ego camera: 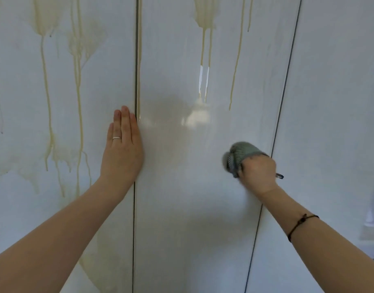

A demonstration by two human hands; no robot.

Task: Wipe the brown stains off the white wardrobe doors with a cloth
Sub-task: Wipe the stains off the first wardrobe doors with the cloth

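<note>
Glossy white wardrobe doors fill the view. The left door (23, 102) carries long brown drip stains (48, 115) that pool lower down. More brown drips (205, 24) run down the top of the middle door (181, 197), whose lower half looks clean. My left hand (122, 149) presses flat, fingers straight, on the left door's right edge beside the gap. My right hand (259, 172) grips a bunched grey-green cloth (240, 156) and holds it against the middle door near its right edge.
A third door (334, 102) stands to the right, without marked stains. Dark vertical gaps (136, 81) separate the doors. A faint brown smear shows low on the left door (93, 261).
</note>
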